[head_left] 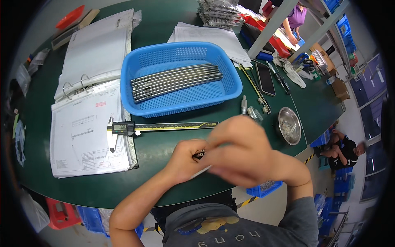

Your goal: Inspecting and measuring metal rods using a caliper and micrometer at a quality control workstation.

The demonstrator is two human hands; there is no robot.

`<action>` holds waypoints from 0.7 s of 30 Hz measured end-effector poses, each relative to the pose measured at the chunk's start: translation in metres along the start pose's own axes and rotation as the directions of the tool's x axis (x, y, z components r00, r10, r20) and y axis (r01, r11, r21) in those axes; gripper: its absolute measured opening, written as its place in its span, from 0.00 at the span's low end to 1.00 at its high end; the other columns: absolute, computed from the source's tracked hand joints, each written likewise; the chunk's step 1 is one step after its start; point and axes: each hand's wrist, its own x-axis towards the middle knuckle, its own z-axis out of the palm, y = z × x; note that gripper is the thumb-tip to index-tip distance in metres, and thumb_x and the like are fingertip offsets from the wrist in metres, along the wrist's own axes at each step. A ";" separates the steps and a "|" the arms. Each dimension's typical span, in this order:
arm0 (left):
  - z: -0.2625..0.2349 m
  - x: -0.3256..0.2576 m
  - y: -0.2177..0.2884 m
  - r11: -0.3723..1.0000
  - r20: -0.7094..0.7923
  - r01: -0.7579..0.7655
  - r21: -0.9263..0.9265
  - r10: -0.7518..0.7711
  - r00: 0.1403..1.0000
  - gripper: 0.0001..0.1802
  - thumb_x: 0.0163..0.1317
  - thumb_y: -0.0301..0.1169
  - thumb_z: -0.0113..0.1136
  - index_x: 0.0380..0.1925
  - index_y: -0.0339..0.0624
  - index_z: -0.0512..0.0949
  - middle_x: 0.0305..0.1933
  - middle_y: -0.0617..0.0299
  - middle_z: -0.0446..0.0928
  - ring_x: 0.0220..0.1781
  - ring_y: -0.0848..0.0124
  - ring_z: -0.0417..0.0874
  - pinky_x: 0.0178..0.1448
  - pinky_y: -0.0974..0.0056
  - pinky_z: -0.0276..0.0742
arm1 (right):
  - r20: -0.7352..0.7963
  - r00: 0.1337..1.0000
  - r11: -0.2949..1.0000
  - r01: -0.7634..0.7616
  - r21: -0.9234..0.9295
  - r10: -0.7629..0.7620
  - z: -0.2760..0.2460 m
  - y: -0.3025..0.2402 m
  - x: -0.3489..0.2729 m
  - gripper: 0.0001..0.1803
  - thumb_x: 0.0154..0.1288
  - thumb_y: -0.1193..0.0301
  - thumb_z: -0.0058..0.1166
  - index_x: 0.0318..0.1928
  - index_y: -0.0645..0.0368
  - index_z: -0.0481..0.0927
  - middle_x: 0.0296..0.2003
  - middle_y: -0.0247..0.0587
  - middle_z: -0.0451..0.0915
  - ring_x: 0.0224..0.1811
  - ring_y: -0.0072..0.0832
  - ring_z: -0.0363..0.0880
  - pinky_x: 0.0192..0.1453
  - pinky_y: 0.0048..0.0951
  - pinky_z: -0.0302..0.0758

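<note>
Grip, left: I find the left hand (184, 159) closed around a dark metallic piece (199, 154), of which only the end shows at the top of the fist. Grip, right: the right hand (242, 150) is curled close over that end, blurred at the fingers; I cannot tell whether it pinches anything. A pale, thin strip (200, 171) lies between the hands, just below the held end (which hand has it, I cannot confirm from my remote post).

Surroundings: beyond the grip, a blue plastic basket (181, 110) carries a row of slim metal rods (177, 81). Nearer, to the grip's upper left, a digital caliper (120, 128) lies partly across a ring binder (88, 142) open at a drawing. Right of the grip stands a steel bowl (292, 141) of small clear items, all on the green table (154, 146).

Assessment: I judge the step in hand to be close two-handed work at the piece's end. The next move calls for a steady left fist and light, precise right fingertips.
</note>
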 end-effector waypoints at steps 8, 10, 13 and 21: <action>0.005 0.000 0.006 0.927 0.004 -0.224 0.302 0.234 0.972 0.18 0.53 0.32 0.52 0.45 0.40 0.71 0.49 0.50 0.69 0.55 0.56 0.66 0.58 0.54 0.61 | 0.219 0.970 0.978 -0.141 0.153 0.106 0.036 0.008 0.007 0.03 0.50 0.71 0.50 0.26 0.56 0.72 0.28 0.38 0.68 0.32 0.36 0.70 0.34 0.34 0.67; 0.004 -0.003 0.000 0.877 -0.047 -0.296 0.379 0.338 0.940 0.14 0.52 0.31 0.56 0.40 0.40 0.73 0.40 0.53 0.73 0.44 0.58 0.73 0.48 0.58 0.69 | 0.160 0.985 0.990 -0.081 0.118 0.061 0.026 0.007 0.009 0.04 0.50 0.71 0.51 0.27 0.56 0.73 0.26 0.37 0.69 0.30 0.36 0.71 0.32 0.34 0.67; -0.003 -0.003 0.008 0.880 -0.020 -0.307 0.363 0.337 0.941 0.12 0.47 0.30 0.63 0.30 0.39 0.74 0.29 0.56 0.74 0.30 0.60 0.76 0.33 0.63 0.71 | 0.107 0.993 0.999 -0.044 0.010 0.043 -0.012 0.017 0.012 0.06 0.46 0.73 0.54 0.28 0.57 0.73 0.20 0.35 0.67 0.23 0.34 0.70 0.26 0.32 0.65; -0.004 -0.001 0.003 0.949 -0.030 -0.191 0.252 0.205 0.978 0.11 0.44 0.27 0.66 0.23 0.39 0.71 0.21 0.58 0.71 0.22 0.62 0.72 0.24 0.64 0.66 | 0.270 0.963 0.977 0.039 -0.210 0.019 -0.039 0.010 0.009 0.08 0.37 0.74 0.57 0.23 0.56 0.72 0.20 0.33 0.61 0.22 0.30 0.65 0.26 0.28 0.62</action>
